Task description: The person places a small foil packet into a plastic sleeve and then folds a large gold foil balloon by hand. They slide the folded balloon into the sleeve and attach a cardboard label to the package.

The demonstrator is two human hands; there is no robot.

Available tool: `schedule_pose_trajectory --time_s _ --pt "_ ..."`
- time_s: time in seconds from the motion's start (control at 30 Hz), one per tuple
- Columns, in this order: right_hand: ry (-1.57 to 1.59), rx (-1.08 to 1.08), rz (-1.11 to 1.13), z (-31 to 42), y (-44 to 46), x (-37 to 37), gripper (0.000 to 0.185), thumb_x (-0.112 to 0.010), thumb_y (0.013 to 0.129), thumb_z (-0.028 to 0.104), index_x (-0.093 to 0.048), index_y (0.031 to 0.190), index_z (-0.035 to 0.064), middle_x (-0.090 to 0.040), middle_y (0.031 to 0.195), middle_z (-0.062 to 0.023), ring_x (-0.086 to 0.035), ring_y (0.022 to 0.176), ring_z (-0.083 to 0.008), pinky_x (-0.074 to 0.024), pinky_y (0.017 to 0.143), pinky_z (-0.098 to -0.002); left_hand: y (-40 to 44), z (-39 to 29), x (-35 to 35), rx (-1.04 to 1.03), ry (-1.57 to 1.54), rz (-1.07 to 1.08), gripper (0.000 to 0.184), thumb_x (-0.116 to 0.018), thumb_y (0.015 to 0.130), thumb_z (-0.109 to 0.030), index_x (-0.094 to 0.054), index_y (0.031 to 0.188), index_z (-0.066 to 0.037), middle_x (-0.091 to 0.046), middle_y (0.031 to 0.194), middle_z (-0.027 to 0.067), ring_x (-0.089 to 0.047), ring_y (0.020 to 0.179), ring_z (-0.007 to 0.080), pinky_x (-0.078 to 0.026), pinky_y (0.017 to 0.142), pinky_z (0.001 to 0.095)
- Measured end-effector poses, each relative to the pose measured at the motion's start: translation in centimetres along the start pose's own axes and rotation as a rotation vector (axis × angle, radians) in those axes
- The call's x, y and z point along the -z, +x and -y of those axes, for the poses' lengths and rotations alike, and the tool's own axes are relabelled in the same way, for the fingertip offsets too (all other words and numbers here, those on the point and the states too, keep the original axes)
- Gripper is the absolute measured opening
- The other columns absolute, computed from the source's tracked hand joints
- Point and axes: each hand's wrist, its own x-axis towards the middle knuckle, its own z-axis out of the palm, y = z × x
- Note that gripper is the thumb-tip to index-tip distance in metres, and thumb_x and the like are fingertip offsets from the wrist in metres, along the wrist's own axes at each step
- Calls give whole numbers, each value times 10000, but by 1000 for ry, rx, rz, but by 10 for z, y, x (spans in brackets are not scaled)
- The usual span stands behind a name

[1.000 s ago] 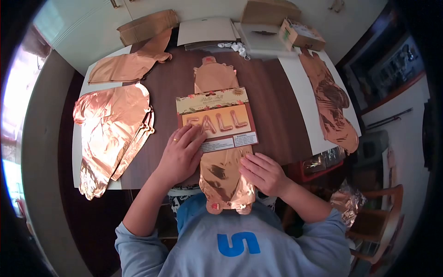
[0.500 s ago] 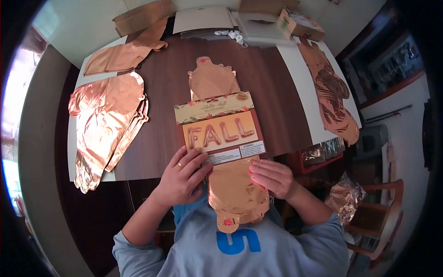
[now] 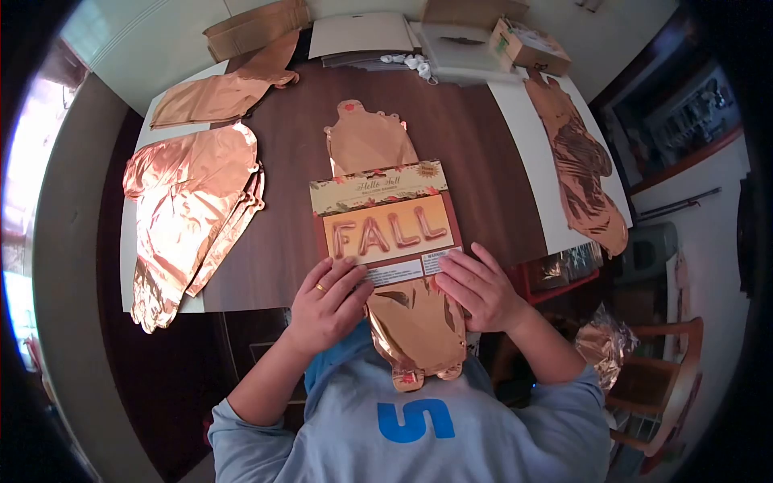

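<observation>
A printed "FALL" card (image 3: 386, 217) lies across a stack of flat rose-gold foil balloons (image 3: 366, 141) at the table's front edge. The foil shows above and below the card; its lower end (image 3: 419, 330) hangs past the edge over the lap. My left hand (image 3: 328, 302), with a ring, has its fingers on the card's lower left corner, thumb by the foil. At the lower right corner my right hand (image 3: 481, 294) holds the card and foil edge, its fingertips on the white warning label. Both palms are partly turned away.
Foil balloons (image 3: 189, 201) are piled at the left, with another foil piece (image 3: 209, 97) behind. More foil (image 3: 576, 161) lies on the right. White boards (image 3: 358, 36), white string (image 3: 411, 64) and a box (image 3: 527, 48) stand at the back. A wooden chair (image 3: 684, 370) is at lower right.
The card and foil first came down toward me. My right hand has since moved up from the lower foil onto the card's corner, and the foil's lower end has shifted up slightly.
</observation>
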Motion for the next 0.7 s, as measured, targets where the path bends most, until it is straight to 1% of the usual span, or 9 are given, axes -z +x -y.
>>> schedule_pose_trajectory --time_s 0.07,0.17,0.2,0.33,0.5,0.6,0.7 --pt "-42 -2 26 -5 -1 1 348 -604 901 164 -622 1224 39 -607 1297 -134 -524 1283 -305 -376 1114 -505 0 -1 1 -2 27 7 299 -744 725 -124 -693 1020 -118 -675 1147 63 -634 1150 259 -464 1016 448" --pt "-150 17 -16 -12 -3 -7 331 -623 900 173 -630 1203 39 -610 1288 -133 -533 1266 -302 -401 1095 -492 -2 -3 -4 -1 46 -15 270 -749 735 -125 -690 998 -119 -680 1137 59 -641 1146 251 -467 1008 438" --pt "-158 31 -44 -12 -1 -11 293 -647 894 174 -653 1156 44 -622 1265 -123 -551 1234 -291 -422 1076 -481 -3 -2 -6 -1 53 -29 258 -751 740 -125 -688 990 -120 -681 1133 57 -645 1143 249 -468 1006 435" --pt "-131 49 -93 -12 3 -14 240 -669 881 164 -680 1093 52 -653 1209 -105 -586 1181 -281 -441 1052 -465 -4 -3 -8 2 61 -71 229 -752 760 -121 -683 978 -121 -690 1116 52 -654 1127 245 -466 1006 429" --pt "-36 25 -157 -12 1 -17 232 -682 850 144 -689 1064 56 -671 1177 -96 -615 1129 -283 -474 986 -437 -7 -4 -11 30 25 -102 208 -740 767 -109 -677 964 -125 -699 1111 43 -654 1133 233 -459 1008 432" --pt "86 -47 -198 -12 5 -14 230 -707 807 118 -678 1028 64 -676 1148 -90 -629 1085 -279 -487 912 -422 -6 -5 -10 99 -46 -118 165 -729 762 -103 -659 911 -123 -706 1106 35 -663 1113 225 -456 1007 434" --pt "239 -182 -190 -12 13 -9 252 -747 749 82 -653 983 66 -680 1091 -85 -636 1034 -279 -485 858 -411 -2 -5 -6 192 -137 -89 136 -725 758 -104 -626 852 -114 -713 1087 37 -675 1082 222 -466 964 423"
